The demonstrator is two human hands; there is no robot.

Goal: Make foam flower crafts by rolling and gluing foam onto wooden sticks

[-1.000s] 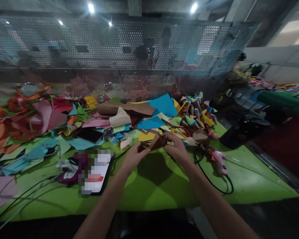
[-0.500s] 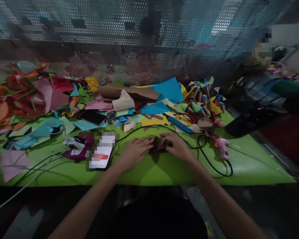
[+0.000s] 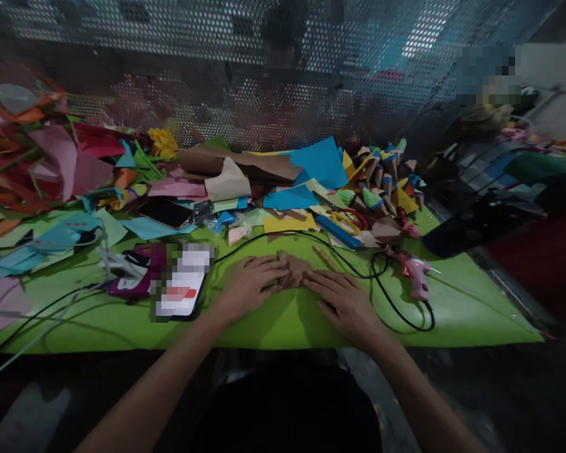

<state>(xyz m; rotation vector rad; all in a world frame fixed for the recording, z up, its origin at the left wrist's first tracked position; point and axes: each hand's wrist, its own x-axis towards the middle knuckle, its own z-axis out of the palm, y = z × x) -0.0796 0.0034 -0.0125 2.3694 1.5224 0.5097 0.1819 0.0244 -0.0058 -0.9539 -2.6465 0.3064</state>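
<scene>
A small piece of brown paper [image 3: 294, 269] lies flat on the green tabletop in front of me. My left hand [image 3: 255, 280] rests with outstretched fingers on its left edge. From the other side, my right hand [image 3: 337, 299] lies palm down, its fingertips touching the paper's right edge. Both hands are open, and neither grips the paper. Just beyond my right hand lies a thin pencil-like stick [image 3: 326, 258]. A pink glue gun [image 3: 417, 277] with a lit red light sits farther right, its black cord looping toward the middle.
On the left are a lit phone [image 3: 183, 283] and a purple power strip [image 3: 136, 277] with cables. Behind, coloured paper scraps [image 3: 75, 163], a dark phone [image 3: 164, 212], a blue cutter [image 3: 338, 231], scissors [image 3: 349, 221] and paper cones [image 3: 382, 173] crowd the table. A person [image 3: 488, 107] is at the far right.
The brown paper was held up between both hands, then lowered to the tabletop, where it now lies flatter. My right hand has loosened and spread its fingers. The view has tilted down.
</scene>
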